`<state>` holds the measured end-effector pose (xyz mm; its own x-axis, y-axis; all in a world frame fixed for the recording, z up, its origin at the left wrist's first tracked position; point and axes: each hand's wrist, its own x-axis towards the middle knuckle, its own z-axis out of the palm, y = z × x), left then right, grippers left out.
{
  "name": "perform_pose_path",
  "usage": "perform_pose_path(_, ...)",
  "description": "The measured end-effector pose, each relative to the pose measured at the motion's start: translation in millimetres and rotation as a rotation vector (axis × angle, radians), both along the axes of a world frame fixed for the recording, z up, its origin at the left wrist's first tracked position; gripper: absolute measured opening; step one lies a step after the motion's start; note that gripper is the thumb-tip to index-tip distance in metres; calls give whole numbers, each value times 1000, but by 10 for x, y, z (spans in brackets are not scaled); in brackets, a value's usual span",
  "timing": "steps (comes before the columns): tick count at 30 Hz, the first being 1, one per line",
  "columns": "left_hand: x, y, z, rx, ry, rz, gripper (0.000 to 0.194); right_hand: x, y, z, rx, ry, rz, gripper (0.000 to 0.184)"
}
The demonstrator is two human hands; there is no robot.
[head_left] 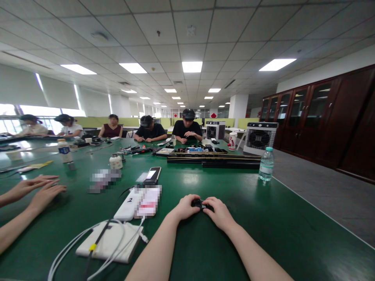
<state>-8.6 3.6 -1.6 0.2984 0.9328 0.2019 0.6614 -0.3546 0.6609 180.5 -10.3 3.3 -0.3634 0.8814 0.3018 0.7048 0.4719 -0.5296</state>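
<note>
Between my two hands, just above or on the green table [187,242], is a small black part [199,203]; its exact kind is too small to make out. My left hand [187,206] is closed on its left end, thumb below and fingers over the top. On the right end, my right hand [218,210] grips it the same way. Fingers cover both ends, so only the middle of the part shows.
Left of my arms lie a white notebook [102,246] with cables, a white power bank [129,205] and a phone [152,175]. A water bottle [266,166] stands right. Long black strips [216,159] lie ahead. A co-worker's hands [43,191] rest at left; several people sit beyond.
</note>
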Motion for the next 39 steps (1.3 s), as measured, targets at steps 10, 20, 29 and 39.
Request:
perform_pose_path(10,17,-27,11,4,12,26,47,40,47,-65,1,49,17,31)
perform_pose_path(20,2,-18,-9,-8,-18,43,53,44,56,-64,-46,137,-40,38)
perform_pose_path(29,14,-23,34,64,10,-36,31,53,71,-71,-56,125,-29,37)
perform_pose_path(39,9,-6,-8,53,-22,-24,40,47,69,-69,-63,125,-37,36)
